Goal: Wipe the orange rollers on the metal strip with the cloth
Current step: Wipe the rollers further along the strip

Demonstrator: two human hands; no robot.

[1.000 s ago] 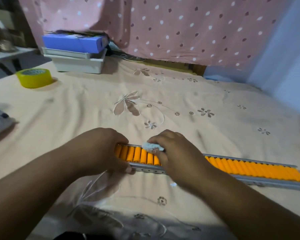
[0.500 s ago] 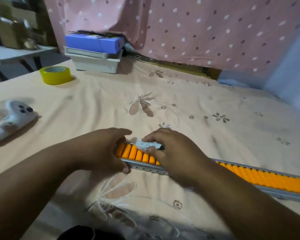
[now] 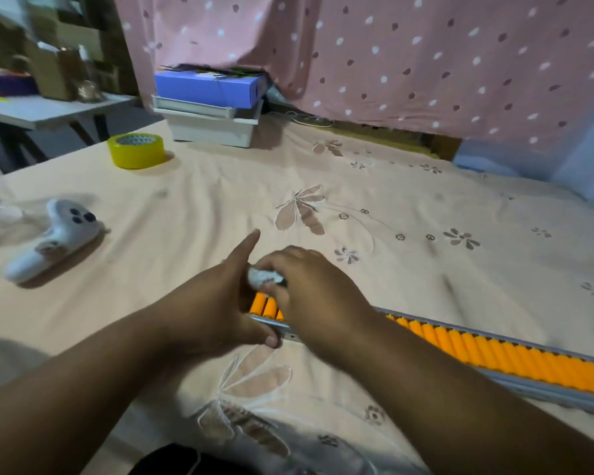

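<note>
Since a moment ago, the right hand (image 3: pixel 318 289) has carried the cloth (image 3: pixel 264 276), pinched in its fingers, to the strip's (image 3: pixel 546 389) left end; the left hand (image 3: pixel 216 303) steadies it, forefinger raised. Wiping the last rollers (image 3: pixel 494 351); next probably sweeps back rightward.

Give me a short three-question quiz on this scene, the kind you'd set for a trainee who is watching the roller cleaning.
1. True or false: the right hand holds the cloth at the far-left end of the metal strip.
2. Which object lies nearest the game controller? A) roll of yellow tape B) blue box C) polka-dot curtain
3. Fill in: the left hand grips the strip's end with its thumb on the near rail and its index finger pointing ____.

Key: 1 true; 2 A; 3 up, away from the orange rollers.
</note>
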